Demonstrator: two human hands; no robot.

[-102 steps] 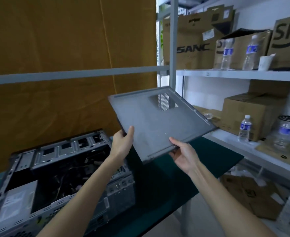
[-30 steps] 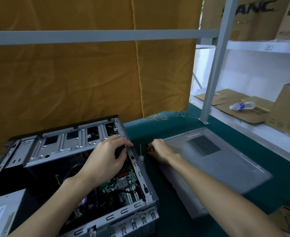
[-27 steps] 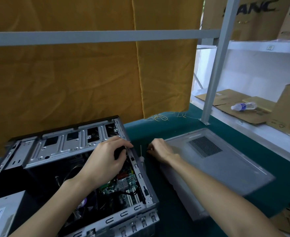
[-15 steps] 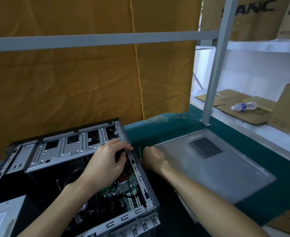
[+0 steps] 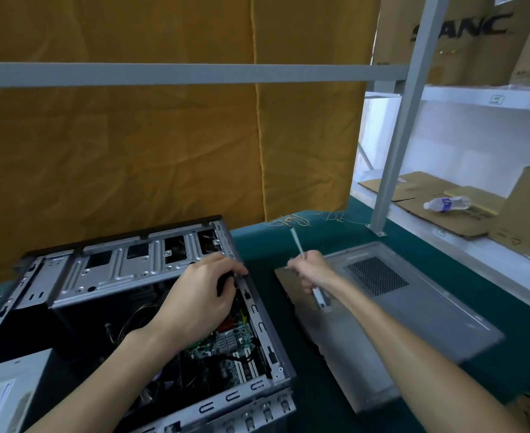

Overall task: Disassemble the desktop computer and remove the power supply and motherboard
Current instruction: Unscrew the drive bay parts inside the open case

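Your left hand curls over the open computer case's right rim. Your right hand grips a thin white tool above the removed side panel.

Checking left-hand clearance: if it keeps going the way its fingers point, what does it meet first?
The left hand points right, toward the case wall. Its fingers already curl over that wall's top rail, so the rail comes first. Beyond it lies bare table, then the side panel. Depth is hard to judge.
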